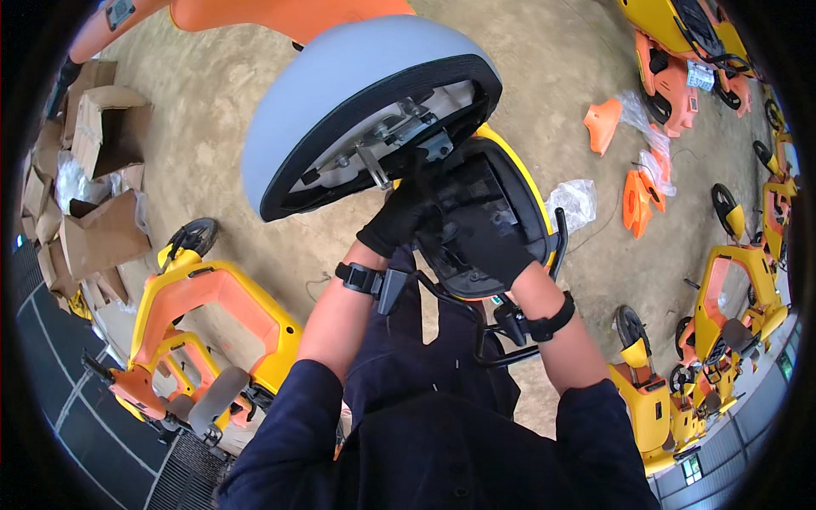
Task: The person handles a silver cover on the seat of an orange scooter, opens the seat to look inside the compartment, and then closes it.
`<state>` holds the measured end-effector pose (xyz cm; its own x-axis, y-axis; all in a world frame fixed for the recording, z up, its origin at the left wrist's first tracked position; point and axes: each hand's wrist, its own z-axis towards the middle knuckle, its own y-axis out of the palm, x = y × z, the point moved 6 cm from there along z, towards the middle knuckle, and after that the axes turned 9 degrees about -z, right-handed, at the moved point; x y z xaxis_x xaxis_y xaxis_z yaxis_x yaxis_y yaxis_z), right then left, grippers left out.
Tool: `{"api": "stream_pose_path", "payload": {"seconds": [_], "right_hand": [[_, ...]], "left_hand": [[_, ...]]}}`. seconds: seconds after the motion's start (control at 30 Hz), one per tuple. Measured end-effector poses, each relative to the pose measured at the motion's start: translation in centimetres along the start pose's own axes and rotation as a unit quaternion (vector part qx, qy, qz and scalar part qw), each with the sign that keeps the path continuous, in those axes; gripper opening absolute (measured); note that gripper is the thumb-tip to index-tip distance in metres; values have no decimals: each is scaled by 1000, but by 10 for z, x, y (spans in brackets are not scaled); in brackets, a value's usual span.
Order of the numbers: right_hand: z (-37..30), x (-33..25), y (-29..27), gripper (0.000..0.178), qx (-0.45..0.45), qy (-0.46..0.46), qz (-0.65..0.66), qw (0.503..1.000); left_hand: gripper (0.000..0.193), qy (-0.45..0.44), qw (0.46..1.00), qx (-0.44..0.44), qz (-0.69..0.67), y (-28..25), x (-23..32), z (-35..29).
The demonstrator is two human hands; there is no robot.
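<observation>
Seat (340, 93) tipped up ahead of me, grey smooth top facing away, black rim and bare metal brackets on its underside toward my fingers; black-and-yellow housing (497, 212) sits just below it, touching. Left hand (398, 223), gloved black, fingers curled on the seat's underside edge. Right hand (493, 255) lies flat on the housing, fingers spread; dusty floor (229, 93) beyond, orange-yellow frame (212, 306) left.

- There is only one view. The camera sits on the person's head and looks straight down.
- It is very close to the big grey wheel (357, 93) held up in front of the chest.
- The floor (544, 76) lies far below.
- The round lens bends the edges, and the corners are black.
</observation>
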<state>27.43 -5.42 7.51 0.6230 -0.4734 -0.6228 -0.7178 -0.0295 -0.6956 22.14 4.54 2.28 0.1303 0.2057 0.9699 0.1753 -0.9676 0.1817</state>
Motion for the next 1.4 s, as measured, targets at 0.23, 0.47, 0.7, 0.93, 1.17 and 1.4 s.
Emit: {"api": "stream_pose_path", "payload": {"seconds": [0.23,0.47,0.7,0.93,1.17,1.4], "right_hand": [[52,25,2,29,216,28,-209,953],[38,7,7,29,191,-23,192,962],[31,-7,-16,33,269,-41,10,962],[36,28,24,30,212,46,644,733],[25,28,0,25,241,10,53,969],[16,32,12,26,405,129,112,898]], "left_hand": [[61,-79,995,36,-43,-7,-10,-15],[53,-146,856,78,-489,4,-40,-17],[45,-65,970,97,-215,1,-53,-19],[41,-89,760,94,-637,11,-24,-3],[30,-30,988,135,-71,9,-12,-6],[40,-99,932,147,-315,10,-52,-7]]}}
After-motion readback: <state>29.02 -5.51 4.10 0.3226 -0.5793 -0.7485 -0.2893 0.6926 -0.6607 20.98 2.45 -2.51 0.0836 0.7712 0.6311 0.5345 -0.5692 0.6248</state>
